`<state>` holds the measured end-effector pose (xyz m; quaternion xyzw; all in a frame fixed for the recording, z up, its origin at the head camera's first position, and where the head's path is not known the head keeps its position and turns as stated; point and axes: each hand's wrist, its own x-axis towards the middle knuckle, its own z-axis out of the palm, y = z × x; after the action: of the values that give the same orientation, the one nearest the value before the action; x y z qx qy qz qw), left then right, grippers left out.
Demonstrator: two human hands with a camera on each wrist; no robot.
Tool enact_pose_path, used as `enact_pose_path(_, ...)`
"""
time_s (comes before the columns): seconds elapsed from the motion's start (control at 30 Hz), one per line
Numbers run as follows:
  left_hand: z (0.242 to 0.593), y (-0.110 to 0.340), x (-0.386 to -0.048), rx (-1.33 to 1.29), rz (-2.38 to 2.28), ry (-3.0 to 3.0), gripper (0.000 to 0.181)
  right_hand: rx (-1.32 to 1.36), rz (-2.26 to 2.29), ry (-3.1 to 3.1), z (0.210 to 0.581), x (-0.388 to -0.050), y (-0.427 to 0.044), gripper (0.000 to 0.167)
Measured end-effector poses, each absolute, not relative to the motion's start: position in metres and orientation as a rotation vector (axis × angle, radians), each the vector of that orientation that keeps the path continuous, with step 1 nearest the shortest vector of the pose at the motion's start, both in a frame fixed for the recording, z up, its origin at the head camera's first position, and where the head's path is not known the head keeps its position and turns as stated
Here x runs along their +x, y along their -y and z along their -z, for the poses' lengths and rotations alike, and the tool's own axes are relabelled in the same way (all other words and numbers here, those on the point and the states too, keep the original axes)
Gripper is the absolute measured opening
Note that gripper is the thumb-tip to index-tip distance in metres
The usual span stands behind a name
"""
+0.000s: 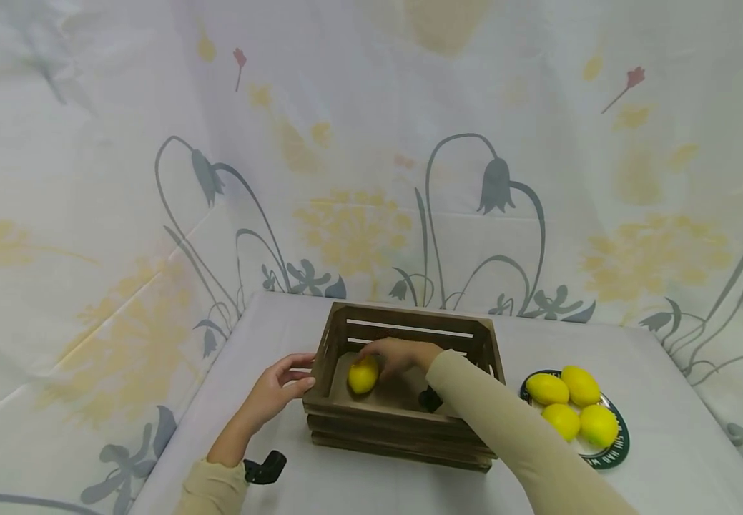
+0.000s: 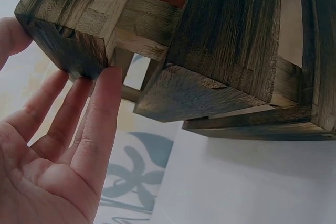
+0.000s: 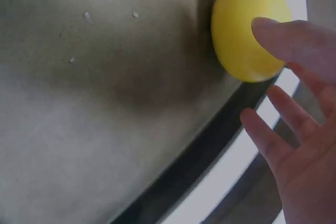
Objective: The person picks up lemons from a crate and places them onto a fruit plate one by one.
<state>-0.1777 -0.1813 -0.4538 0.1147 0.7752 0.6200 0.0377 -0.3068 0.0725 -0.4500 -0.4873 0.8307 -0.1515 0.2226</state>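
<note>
A brown slatted wooden crate (image 1: 403, 433) stands on the white table. My left hand (image 1: 276, 390) is at its left end; the fingertips (image 2: 109, 77) touch the wood near a corner, the fingers mostly straight. Inside the crate, near its left end, is a yellow lemon (image 1: 362, 376). My right hand (image 1: 400, 354) reaches into the crate from the right and holds this lemon. In the right wrist view the thumb (image 3: 278, 32) presses on the lemon's side, the index finger is partly hidden behind it, and the other fingers spread apart from it.
Right of the crate, a round plate with a dark green lettered rim (image 1: 617, 458) bears several lemons (image 1: 580, 386). A floral cloth (image 1: 371, 164) hangs behind and beside the table. A small black wrist camera (image 1: 267, 468) sits by the left forearm.
</note>
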Motion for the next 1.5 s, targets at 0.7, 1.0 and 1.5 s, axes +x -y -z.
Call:
enact_pose_path(0.7,0.455,0.182,-0.179,0.375,-1.893,-2.398,0.045,-1.071,0.235,-2.290,0.454,-0.300,-0.076,0.040)
enact_pose_path(1.0,0.454,0.182,-0.178,0.390,-1.891,-2.398,0.045,-1.163,0.462,-2.299,0.450,-0.306,-0.084,0.038)
enact_pose_path(1.5,0.453,0.182,-0.179,0.355,-1.884,-2.402,0.045,-1.394,0.929,-2.309,0.415,-0.302,-0.084,0.043)
